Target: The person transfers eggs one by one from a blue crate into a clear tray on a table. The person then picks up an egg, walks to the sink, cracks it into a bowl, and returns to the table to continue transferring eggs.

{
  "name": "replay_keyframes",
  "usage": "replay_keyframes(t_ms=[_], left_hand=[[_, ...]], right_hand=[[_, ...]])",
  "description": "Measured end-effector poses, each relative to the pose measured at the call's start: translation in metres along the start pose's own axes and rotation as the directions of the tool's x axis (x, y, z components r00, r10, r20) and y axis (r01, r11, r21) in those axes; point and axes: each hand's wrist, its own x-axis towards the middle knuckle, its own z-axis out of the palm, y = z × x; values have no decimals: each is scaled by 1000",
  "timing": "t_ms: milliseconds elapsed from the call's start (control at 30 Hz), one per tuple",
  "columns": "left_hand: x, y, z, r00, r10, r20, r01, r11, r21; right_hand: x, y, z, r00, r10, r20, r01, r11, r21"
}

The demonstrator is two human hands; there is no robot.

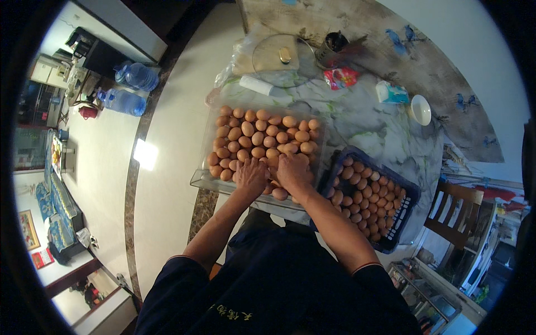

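Note:
Brown eggs (257, 138) fill a clear plastic bin (204, 179) on the marble-patterned table. Both hands reach in over the near part of the bin. My left hand (252, 175) rests on the eggs with its fingers bent down among them. Close beside it, my right hand (295, 171) curls over the eggs with its knuckles up. Its fingertips are hidden, so whether either hand grips an egg does not show. To the right stands a dark blue plastic crate (412, 191) holding more brown eggs (368, 192), with my right forearm passing by its near left side.
Along the table's far side (368, 121) are a glass lid (285, 55), a white roll (256, 85), a red packet (341, 78), a tissue pack (392, 92) and a white bowl (421, 110). A wooden chair (454, 209) stands right; water jugs (123, 101) lie on the floor left.

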Motion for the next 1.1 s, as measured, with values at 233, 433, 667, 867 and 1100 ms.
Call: replay_keyframes(t_ms=[233, 433, 667, 867, 1100], left_hand=[[0, -2, -20, 954, 35, 297, 48, 962, -267], [4, 22, -52, 993, 59, 101, -22, 940, -341], [13, 169, -29, 747, 663, -47, -663, 739, -120], [24, 237, 26, 667, 576, 473, -742, 572, 348], [22, 225, 65, 621, 620, 479, -773, 387, 502]], right_hand=[[-65, 9, -45, 953, 161, -257, -50, 918, 392], [-191, 140, -41, 852, 477, -215, -421, 869, 259], [-186, 165, -14, 962, 271, 20, -260, 938, -228], [-158, 152, -35, 923, 350, 158, -353, 936, -14], [-182, 149, -58, 896, 373, -241, -352, 928, 124]])
